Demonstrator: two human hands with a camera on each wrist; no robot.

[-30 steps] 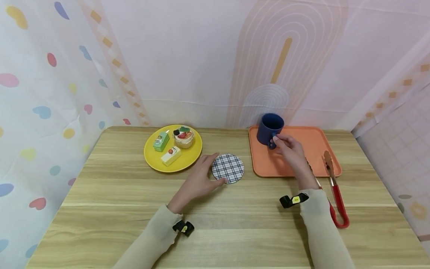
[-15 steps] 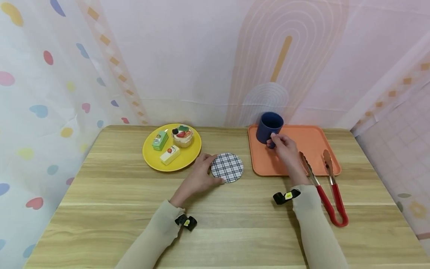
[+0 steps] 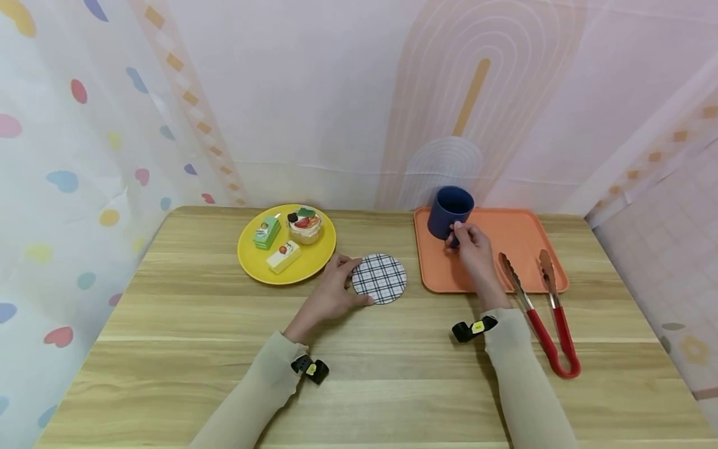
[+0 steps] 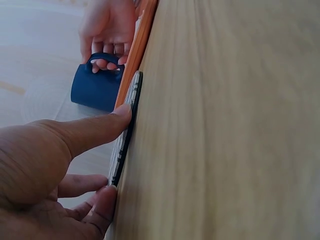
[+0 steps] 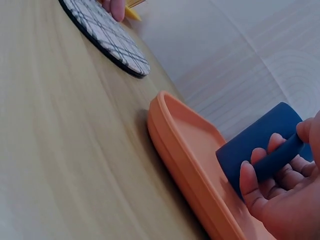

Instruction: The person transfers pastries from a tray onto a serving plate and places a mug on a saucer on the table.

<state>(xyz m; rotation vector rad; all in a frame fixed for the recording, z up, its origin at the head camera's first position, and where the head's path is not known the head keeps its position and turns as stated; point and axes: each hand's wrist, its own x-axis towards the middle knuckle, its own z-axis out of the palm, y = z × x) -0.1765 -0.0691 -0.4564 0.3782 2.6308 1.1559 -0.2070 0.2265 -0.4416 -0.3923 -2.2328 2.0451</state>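
Observation:
A dark blue mug [image 3: 450, 212] is over the left part of the orange tray [image 3: 424, 274]. My right hand [image 3: 475, 252] grips its handle, the fingers curled through the loop in the right wrist view. Whether the mug's base touches the tray is hard to tell. To the left, a round plaid coaster [image 3: 379, 279] lies on the table. My left hand [image 3: 331, 293] holds it by the rim, thumb on the near edge and fingers on the far left edge. The left wrist view shows the coaster [image 4: 125, 127] edge-on, low against the wood.
A yellow plate [image 3: 255, 265] at the back left bears a green cake slice [image 3: 267, 233], a pale cake slice [image 3: 283, 256] and a fruit-topped cupcake [image 3: 305, 226]. Red-handled tongs [image 3: 565, 333] lie at the right, tips over the tray. A patterned curtain [image 3: 314, 106] hangs behind the table.
My right wrist and forearm have swung slightly left, uncovering more of the tongs' left arm. The mug and coaster have barely shifted, and both hands keep their hold.

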